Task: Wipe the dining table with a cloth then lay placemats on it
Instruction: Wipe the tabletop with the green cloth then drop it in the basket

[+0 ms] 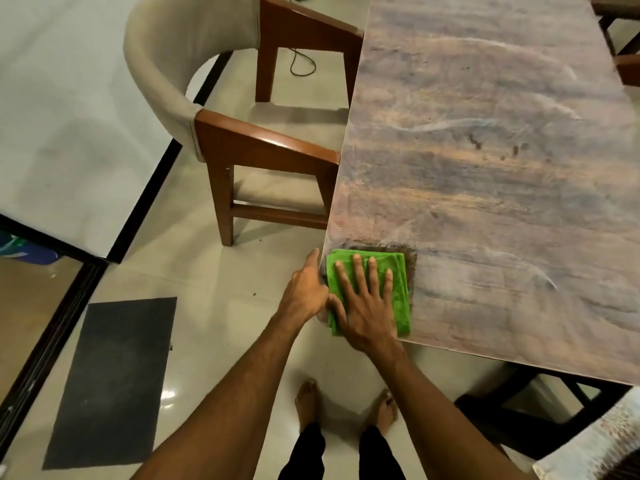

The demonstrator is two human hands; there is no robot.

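Cloth (398, 296) under flat right hand (369, 311), unbranded.

A chair (221, 133) stands at the desk's left edge; a dark mat (110, 382) lies on the floor (214, 306); a cable (303, 64) loops beyond.

Worktop (485, 168) cut off at top and right edges. Cloth (398, 299) partly covered by right hand (367, 313). Chair (623, 46) at right edge mostly out of frame.

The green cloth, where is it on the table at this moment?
In the head view the green cloth lies folded at the near left corner of the dining table, under the flat right hand, with the left hand beside it at the edge.
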